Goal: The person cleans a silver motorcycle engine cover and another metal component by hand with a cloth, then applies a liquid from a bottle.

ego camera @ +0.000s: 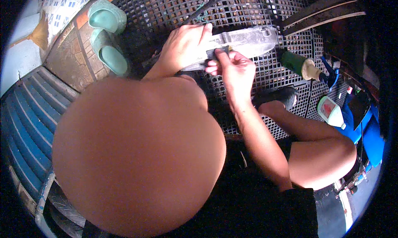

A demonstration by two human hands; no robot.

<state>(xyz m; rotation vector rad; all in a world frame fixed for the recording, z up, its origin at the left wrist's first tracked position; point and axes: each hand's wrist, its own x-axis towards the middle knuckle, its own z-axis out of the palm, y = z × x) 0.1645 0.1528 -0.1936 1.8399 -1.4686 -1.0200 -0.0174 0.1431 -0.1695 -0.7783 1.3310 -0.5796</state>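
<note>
A long pale plate-like part with a rounded right end and a small rectangular recess lies across the upper middle, over a dark plastic grid mat. On its left part rests my left hand, its thumb along the upper edge; the plate's left end is partly hidden beneath this hand. My right hand pinches a small dark flat piece between thumb and fingers, against the plate's lower side. What the small piece is, I cannot tell. Bright glare washes out the surface near my left hand.
Green clogs stand at upper left, by a blue slatted metal surface. At right are a green cylindrical container, a white bottle and blue material. Dark curved strips lie at upper right. My knees flank the work.
</note>
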